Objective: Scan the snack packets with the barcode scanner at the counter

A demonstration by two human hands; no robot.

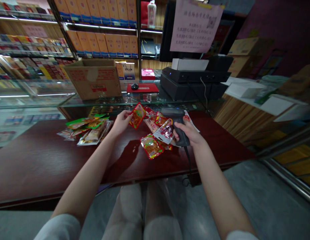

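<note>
Between the fingertips of my left hand (122, 123) is a red-edged snack packet (138, 115), held upright above the table. My right hand (186, 131) is wrapped round the handle of a dark barcode scanner (181, 132), its cable hanging over the table's front edge. The scanner's head points left, toward the held packet. Under and beside the scanner lie several snack packets, among them a red and green one (151, 146) and a white-edged one (165, 131). Left of my left hand is a pile of green and clear snack packets (90, 128).
The dark red wooden table (45, 155) meets a glass counter. On that counter stand an open cardboard box (95, 80), a mouse (134, 86) on a red mat (151, 87), and a black cash register unit (192, 85) with a monitor. Stocked shelves rise behind.
</note>
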